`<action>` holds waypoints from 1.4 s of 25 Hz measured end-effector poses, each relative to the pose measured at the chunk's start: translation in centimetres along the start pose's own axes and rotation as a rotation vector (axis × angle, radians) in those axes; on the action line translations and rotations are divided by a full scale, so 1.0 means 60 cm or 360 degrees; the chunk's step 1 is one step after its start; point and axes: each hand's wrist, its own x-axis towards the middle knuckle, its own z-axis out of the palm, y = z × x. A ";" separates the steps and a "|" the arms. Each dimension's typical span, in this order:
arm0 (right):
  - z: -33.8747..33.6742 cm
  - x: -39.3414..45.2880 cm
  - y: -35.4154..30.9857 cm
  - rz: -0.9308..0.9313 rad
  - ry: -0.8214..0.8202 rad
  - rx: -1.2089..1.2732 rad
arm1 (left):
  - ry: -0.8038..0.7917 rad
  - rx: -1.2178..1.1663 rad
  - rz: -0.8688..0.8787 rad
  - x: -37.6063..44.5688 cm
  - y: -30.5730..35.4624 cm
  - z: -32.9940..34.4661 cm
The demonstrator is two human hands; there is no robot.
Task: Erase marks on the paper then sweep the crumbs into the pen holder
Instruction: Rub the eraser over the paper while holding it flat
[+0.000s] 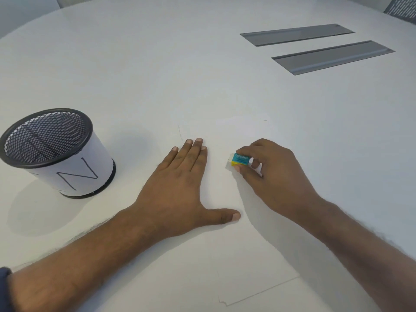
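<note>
Rubbing the paper
Left hand (177, 188) lay flat on the paper (225, 255); right hand (270, 174) pinched the eraser (240, 159) against it.

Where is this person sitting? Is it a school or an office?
Probably an office or meeting room, though I can't be sure. The big white table has two grey flip-up cable covers set into it, a mesh office chair stands at the far side, and a black mesh pen holder sits on the table.
</note>
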 end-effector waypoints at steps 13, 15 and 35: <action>0.008 -0.011 -0.026 -0.0135 -0.0041 -0.0020 | -0.0066 0.0016 0.0016 0.002 0.002 -0.004; 0.007 -0.019 -0.032 -0.0195 -0.0120 -0.0002 | -0.0067 0.0016 0.0014 0.002 0.003 -0.003; 0.022 -0.010 -0.024 -0.0207 -0.0054 0.0109 | -0.0059 0.0034 0.0016 0.002 0.002 -0.001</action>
